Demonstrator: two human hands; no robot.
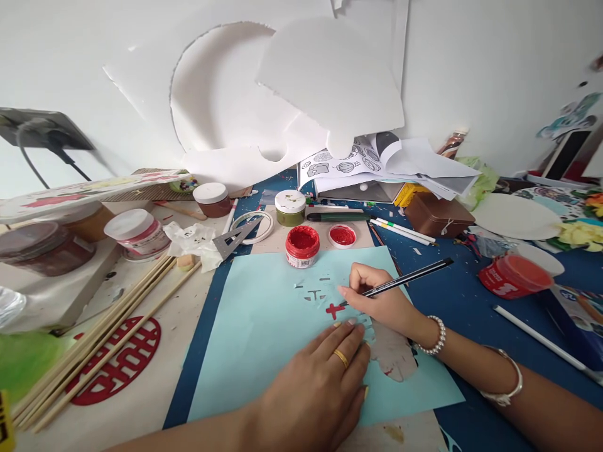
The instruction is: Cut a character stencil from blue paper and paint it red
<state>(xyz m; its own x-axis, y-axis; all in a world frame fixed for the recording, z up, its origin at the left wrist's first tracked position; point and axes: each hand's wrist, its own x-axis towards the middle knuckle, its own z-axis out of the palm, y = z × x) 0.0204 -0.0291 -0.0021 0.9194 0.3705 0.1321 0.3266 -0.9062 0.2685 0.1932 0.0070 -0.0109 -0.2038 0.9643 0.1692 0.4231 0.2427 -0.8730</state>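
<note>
The table (464, 298) carries a dark blue surface. At centre lies a light blue paper sheet (264, 339). At 12 o'clock of the sheet stand an open red paint jar (302, 246) and its lid (342, 236). At 9 o'clock lie wooden sticks (101, 342). At 3 o'clock lies a tipped red jar (511, 276).

Brush (405, 278) tip perhaps hidden, left hand (315, 395) covering stencil cutouts

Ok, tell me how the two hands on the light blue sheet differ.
The left hand lies flat, palm down, pressing the light blue sheet; the right hand is curled around a thin black brush whose tip meets a red mark. The left wears a gold ring; the right wrist carries a pearl bracelet. Both rest on the sheet.
</note>
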